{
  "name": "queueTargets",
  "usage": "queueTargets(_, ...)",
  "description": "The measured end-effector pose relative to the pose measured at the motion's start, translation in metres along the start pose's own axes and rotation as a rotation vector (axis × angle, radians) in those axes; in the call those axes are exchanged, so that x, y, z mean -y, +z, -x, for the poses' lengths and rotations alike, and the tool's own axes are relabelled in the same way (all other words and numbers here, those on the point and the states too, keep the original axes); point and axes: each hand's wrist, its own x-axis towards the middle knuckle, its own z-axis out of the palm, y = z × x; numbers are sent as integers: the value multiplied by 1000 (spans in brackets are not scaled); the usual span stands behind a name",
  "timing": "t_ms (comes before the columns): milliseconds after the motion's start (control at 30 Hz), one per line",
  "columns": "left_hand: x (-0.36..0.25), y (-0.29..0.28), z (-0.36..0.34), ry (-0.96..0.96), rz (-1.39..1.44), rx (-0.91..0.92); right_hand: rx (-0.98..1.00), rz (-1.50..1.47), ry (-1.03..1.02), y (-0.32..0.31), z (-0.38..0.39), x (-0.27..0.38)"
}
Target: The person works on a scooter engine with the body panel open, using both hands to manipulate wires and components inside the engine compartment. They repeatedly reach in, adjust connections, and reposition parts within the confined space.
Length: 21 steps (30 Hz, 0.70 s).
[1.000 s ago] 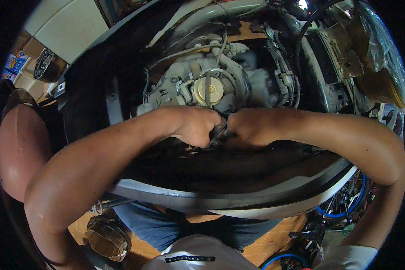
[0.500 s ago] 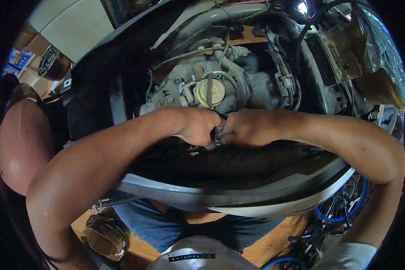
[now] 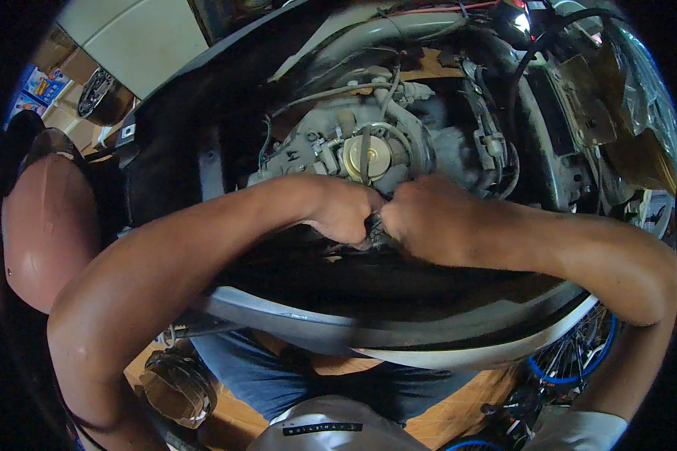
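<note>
Both arms reach over the near side of a scooter's dark body (image 3: 293,282) into its open engine bay. My left hand (image 3: 346,210) is closed, knuckles up, fingers curled under and mostly hidden. Close against it, my right hand (image 3: 421,218) is closed too, its thumb side facing the left. Between and below them a small dark grey part (image 3: 377,239) shows, too covered to name. Just beyond the hands sits a round brass-coloured cap (image 3: 376,159) on the carburetor, crossed by a dark strip. Grey engine casing (image 3: 297,154) and hoses surround it.
A pinkish helmet-like shell (image 3: 49,225) stands at the left. Cables and a connector (image 3: 493,146) run along the bay's right side. Clear plastic sheeting (image 3: 643,83) hangs at the far right. A bicycle wheel with a blue rim (image 3: 611,342) is below right, a round container (image 3: 177,391) below left.
The view has shifted slightly, so the scooter sits a little further right. My right hand has turned, its knuckles higher and nearer the cap. Both hands stay together.
</note>
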Motion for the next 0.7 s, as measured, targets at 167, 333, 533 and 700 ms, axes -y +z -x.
queueTargets(167, 0, -1, 1, -19, 56, 34, 64, -47, 10, 9, -1, -11)
queueTargets(333, -3, -1, 4, 87, 100, 0, 43, -285, -169, 37, -16, -33)
queueTargets(533, -4, 1, 2, 68, 15, -20, -24, -126, -58, 32, -9, -27)
queueTargets(700, -4, -2, 0, -34, -25, 42, -108, 54, -64, 11, -4, -1)
